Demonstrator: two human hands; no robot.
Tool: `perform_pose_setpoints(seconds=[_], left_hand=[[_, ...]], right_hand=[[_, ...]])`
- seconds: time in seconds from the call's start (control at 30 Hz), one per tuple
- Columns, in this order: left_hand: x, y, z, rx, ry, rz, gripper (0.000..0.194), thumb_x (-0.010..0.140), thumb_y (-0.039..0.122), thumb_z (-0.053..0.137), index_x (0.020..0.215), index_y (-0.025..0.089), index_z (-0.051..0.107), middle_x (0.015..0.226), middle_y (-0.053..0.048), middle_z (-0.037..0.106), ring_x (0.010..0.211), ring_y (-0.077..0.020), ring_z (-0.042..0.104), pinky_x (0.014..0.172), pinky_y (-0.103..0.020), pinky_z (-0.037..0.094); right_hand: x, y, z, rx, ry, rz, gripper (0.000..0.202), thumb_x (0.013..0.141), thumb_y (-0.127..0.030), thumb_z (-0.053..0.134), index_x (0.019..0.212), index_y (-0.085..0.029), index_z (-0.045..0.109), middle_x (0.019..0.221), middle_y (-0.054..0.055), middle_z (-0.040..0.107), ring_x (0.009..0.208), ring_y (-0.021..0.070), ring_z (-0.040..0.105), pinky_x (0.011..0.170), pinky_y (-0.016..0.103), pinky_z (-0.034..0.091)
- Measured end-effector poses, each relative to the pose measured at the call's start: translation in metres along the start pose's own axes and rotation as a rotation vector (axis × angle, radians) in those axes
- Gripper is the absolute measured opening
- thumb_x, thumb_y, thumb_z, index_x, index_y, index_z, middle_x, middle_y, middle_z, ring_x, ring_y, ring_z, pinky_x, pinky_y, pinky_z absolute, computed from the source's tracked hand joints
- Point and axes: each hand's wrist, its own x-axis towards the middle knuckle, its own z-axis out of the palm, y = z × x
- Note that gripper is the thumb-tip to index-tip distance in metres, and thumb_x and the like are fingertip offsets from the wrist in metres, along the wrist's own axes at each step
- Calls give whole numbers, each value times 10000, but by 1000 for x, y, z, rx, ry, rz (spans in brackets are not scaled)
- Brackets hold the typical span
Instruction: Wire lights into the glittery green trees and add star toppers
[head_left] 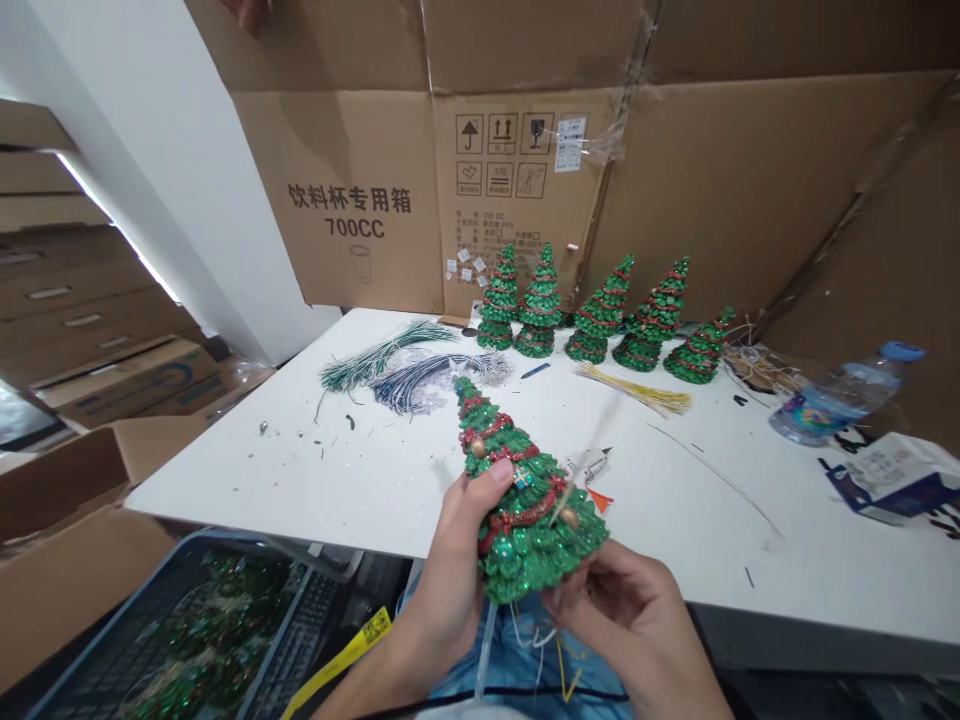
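My left hand (pixel 465 540) is wrapped round a green glittery Christmas tree figurine (pixel 525 540) with red garlands and gold balls, its thumb pressed on the front. The tree tilts, its tip pointing up and left. At the right underside of the base, the fingers of my right hand (pixel 626 610) are closed; what they pinch is hidden behind the rim. White and yellow wires (pixel 536 635) hang below the base. A thin pale strand (pixel 585 460) rises across the tree's front. Behind it on the table lie small cutters (pixel 596 465), partly covered.
Several tree figurines (pixel 540 305) line the back of the white table (pixel 300 490). Green (pixel 382 350), blue (pixel 427 380) and yellow (pixel 637 388) wire bundles lie before them. A bottle (pixel 844 395) and small box (pixel 896 475) stand right. A basket (pixel 176 565) of trees sits lower left.
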Motion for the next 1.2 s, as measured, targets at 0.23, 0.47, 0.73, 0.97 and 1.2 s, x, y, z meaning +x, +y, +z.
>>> perform_pose_setpoints(seconds=[0.23,0.47,0.73,0.97,1.2], left_hand=[[8,23,-4,-47,169,112,392,811,453,915,1080,186,816,951,-52,879,846,-270,863,802,-335,717],[13,33,-4,-53,210,220,344,783,390,937,1032,183,822,879,-14,864,790,-232,856,780,-290,720],[16,46,-6,-142,213,319,193,872,346,876,948,187,798,858,34,838,720,-177,830,832,-279,722],[13,35,-4,-83,242,266,314,822,391,922,1042,194,816,925,-14,871,843,-247,867,849,-324,730],[7,12,-4,51,110,124,551,791,545,941,1163,163,803,1025,-93,878,966,-317,857,869,-385,712]], right_hand=[[-1,-21,-4,-117,-130,-4,444,861,-621,901,792,-199,782,656,-3,620,647,152,480,639,291,359],[4,-32,-13,-439,-283,-118,204,949,-362,791,804,-227,742,695,-22,637,692,157,520,676,280,401],[5,-50,-44,-787,-399,-314,169,1003,-263,739,835,-272,724,777,-18,743,723,174,681,669,246,514],[7,-55,-58,-848,-470,-346,52,1011,-279,779,976,-314,764,943,-3,806,842,208,762,756,267,597],[11,-57,-57,-634,-50,-524,200,1110,-321,680,918,-281,718,837,-7,710,772,156,693,729,199,578]])
